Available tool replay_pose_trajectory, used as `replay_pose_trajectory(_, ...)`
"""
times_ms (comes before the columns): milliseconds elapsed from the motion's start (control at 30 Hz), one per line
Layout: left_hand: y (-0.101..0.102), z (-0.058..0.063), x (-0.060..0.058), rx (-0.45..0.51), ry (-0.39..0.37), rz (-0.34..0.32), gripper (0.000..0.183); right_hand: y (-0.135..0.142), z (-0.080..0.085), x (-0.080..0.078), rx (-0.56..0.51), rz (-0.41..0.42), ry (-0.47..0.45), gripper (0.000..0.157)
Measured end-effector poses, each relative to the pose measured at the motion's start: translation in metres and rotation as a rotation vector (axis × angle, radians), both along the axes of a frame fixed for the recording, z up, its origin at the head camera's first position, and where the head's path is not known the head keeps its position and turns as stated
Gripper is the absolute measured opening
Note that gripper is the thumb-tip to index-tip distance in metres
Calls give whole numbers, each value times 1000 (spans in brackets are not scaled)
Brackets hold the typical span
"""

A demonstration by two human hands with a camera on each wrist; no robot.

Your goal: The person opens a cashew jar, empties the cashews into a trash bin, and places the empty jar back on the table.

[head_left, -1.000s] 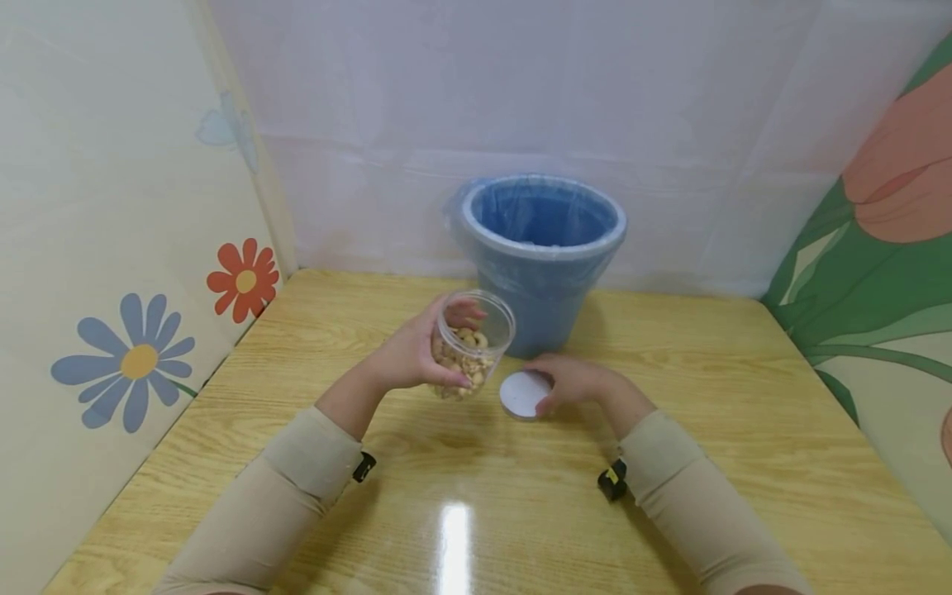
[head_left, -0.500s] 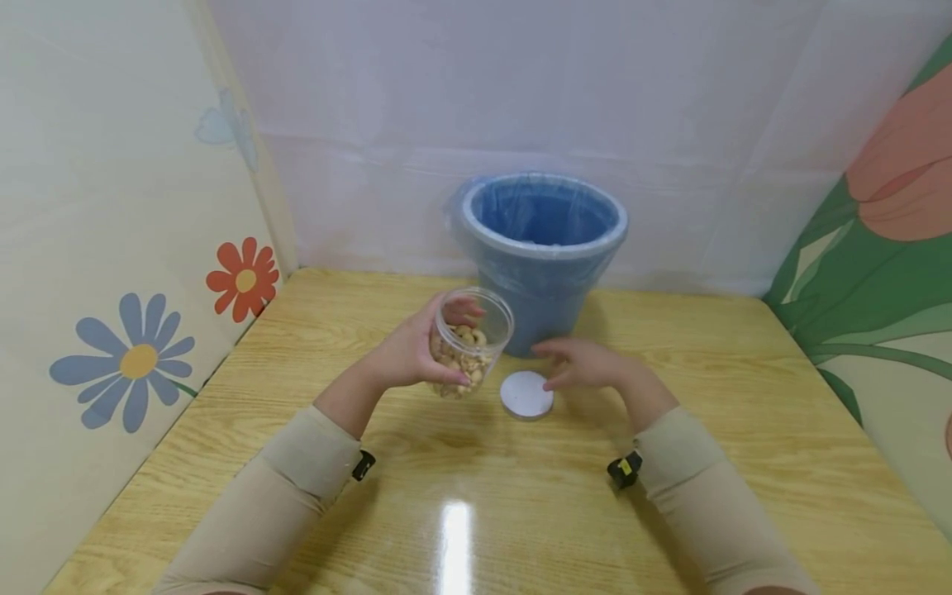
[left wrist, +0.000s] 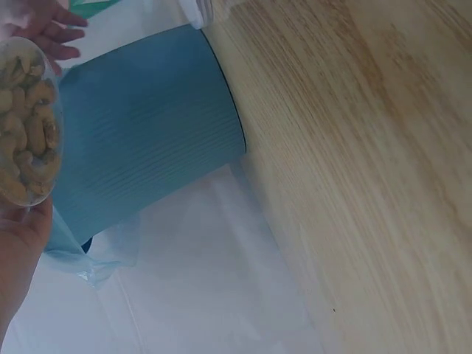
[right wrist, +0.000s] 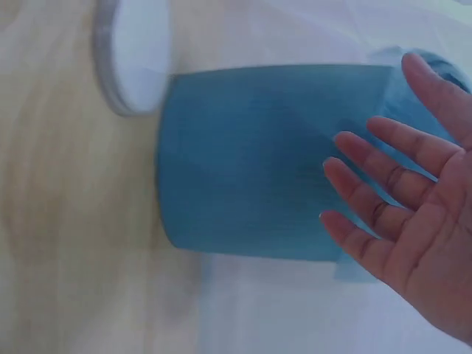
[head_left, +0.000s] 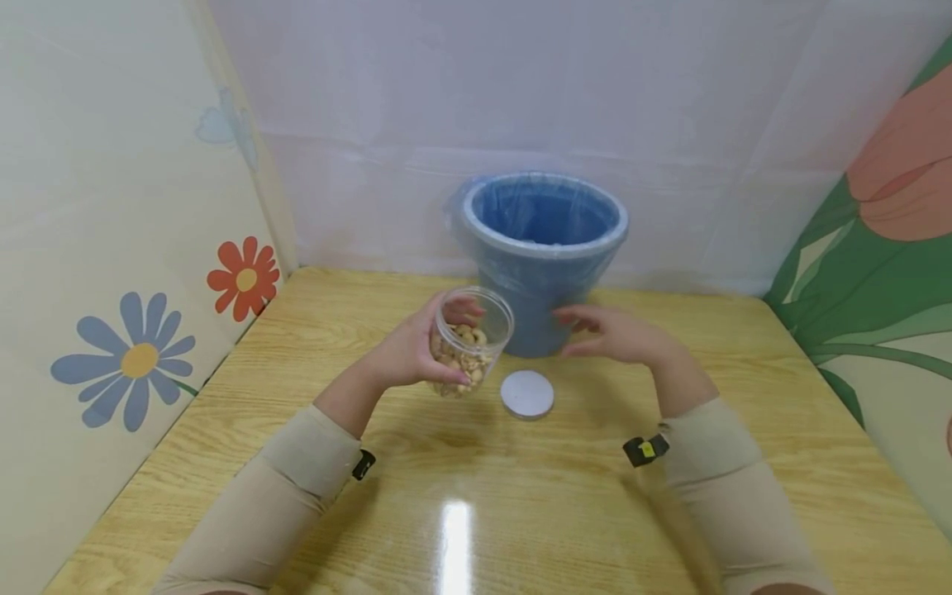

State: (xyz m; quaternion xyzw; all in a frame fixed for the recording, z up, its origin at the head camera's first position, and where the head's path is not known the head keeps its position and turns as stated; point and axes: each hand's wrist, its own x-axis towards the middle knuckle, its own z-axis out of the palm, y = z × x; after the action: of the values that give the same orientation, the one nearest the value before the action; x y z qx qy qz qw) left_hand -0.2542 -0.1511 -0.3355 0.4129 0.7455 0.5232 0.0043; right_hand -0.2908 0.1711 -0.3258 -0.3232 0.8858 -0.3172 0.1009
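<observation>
Head view: the white lid [head_left: 527, 395] is being left just below mid-frame as the right hand [head_left: 611, 332], loosely spread and holding nothing, is being pulled away, so the nut jar [head_left: 482, 351], gripped mid-frame by the left hand [head_left: 411, 350], is seemingly being kept uncovered.

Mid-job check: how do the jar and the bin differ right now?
The jar is clear and small; the bin is blue and much larger. The jar is gripped in the left hand; the bin stands on the table. The jar holds cashews; the bin has a thin plastic liner. Both have round, open mouths.
</observation>
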Motion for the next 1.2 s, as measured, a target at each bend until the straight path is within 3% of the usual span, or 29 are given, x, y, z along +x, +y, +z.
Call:
replay_pose_trajectory(133, 1, 6, 5, -5, 4, 1, 96, 11, 12, -3, -63, -24, -24, 57)
replay_pose_trajectory(300, 4, 20, 17, -10, 5, -5, 92, 26, 27, -7, -34, -118, -3, 49)
replay_pose_trajectory(533, 3, 20, 17, -5, -13, -3, 93, 41, 48, -18, 37, -346, 13, 65)
replay_pose_trajectory(800, 2, 19, 16, -21, -16, 8, 92, 51, 71, -26, -2, -481, -6, 72)
replay_pose_trajectory(933, 2, 19, 16, -24, -20, 13, 93, 48, 80, -29, -105, -549, -27, 69)
replay_pose_trajectory(1200, 4, 19, 17, -27, -15, 14, 93, 31, 93, -42, -461, -692, -156, 64)
